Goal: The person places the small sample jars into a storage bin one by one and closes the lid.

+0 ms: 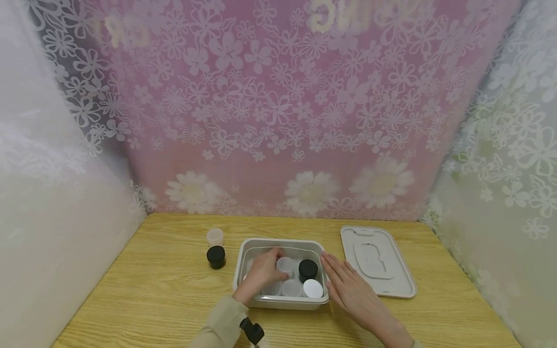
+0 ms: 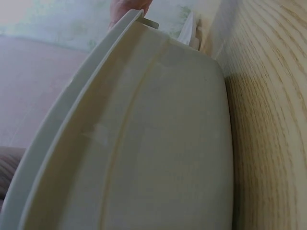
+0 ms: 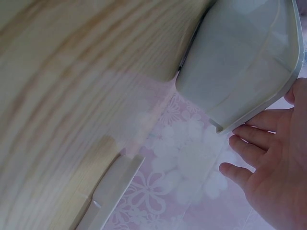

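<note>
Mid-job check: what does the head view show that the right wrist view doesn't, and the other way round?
Only the head view: the clear container pinched by the left hand, the black-lidded jar and white-lidded jar inside the bin, and the pale container and second black-lidded jar left of it.

Only the right wrist view: the palm side of the right hand and the outer wall under the bin's right rim.

Both: bin, right hand, wood table, flowered backdrop.
</note>
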The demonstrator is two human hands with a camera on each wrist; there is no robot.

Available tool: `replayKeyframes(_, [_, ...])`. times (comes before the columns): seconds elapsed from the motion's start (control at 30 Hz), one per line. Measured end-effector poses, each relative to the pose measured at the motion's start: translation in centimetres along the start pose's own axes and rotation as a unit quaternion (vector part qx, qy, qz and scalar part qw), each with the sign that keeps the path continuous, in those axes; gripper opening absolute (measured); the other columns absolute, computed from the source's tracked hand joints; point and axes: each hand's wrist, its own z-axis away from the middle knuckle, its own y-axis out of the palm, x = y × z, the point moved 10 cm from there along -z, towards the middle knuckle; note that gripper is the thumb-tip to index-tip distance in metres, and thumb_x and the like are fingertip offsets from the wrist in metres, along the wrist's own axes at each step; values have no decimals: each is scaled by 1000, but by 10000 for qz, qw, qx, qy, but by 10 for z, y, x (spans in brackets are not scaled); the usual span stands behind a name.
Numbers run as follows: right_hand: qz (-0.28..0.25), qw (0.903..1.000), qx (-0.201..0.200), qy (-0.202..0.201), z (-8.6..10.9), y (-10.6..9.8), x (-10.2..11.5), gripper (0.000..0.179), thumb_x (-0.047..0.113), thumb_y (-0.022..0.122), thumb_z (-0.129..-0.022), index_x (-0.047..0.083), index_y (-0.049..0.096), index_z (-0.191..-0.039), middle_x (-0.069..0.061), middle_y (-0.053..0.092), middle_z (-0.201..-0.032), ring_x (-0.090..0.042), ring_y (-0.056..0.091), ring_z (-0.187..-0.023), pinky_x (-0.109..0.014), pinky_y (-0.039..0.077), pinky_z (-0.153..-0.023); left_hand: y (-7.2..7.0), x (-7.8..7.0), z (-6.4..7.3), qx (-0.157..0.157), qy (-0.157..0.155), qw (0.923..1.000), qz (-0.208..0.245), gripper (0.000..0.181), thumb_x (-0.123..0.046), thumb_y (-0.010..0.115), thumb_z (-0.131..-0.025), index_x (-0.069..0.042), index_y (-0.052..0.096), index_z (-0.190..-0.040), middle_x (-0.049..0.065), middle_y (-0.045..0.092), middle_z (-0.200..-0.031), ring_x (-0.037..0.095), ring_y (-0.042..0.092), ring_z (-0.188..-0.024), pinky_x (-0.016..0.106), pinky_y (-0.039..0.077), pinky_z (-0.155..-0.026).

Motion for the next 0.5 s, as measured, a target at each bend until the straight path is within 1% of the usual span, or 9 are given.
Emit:
replayKeyframes(0.17, [2,10000,2,2,1,0,0,54,21,61,-98,-4,51,-145,-16,51,-150,-35,52,-134,-19,-9,-123,7,0,-2,278,34,9993,254,45,-22,84,-84,-3,64,-120,12,68,-109,26,63,-95,37,54,-76])
replayKeyframes(0.23, [-19,10000,-3,36,1,0,-1,53,22,59,-99,-3,51,-146,-16,51,-150,-35,53,-133,-18,-9,-123,10,0,-3,395,29,9986,355,43,-25,80,-89,-4,64,-122,12,67,-112,26,63,-96,38,55,-78])
replayKeyframes(0.3, [-49,10000,-1,64,1,0,-2,53,22,59,-100,-3,51,-146,-15,51,-151,-35,53,-133,-18,-9,-123,11,-1,-3,449,48,9982,404,40,-26,75,-93,-4,64,-124,13,67,-115,28,64,-99,42,56,-81])
replayKeyframes(0.4, [-96,9999,-5,92,1,0,-2,54,21,61,-98,-3,51,-146,-16,51,-151,-35,52,-134,-18,-9,-123,8,-2,-3,386,75,9984,397,35,-26,69,-98,-4,65,-124,14,68,-118,31,66,-104,45,57,-87])
replayKeyframes(0.5, [-118,9999,19,77,1,1,-2,56,19,63,-96,-4,51,-146,-16,51,-151,-35,52,-135,-17,-10,-123,0,-3,-3,134,219,9989,391,29,-23,65,-101,-3,66,-122,12,70,-115,31,67,-105,44,58,-89])
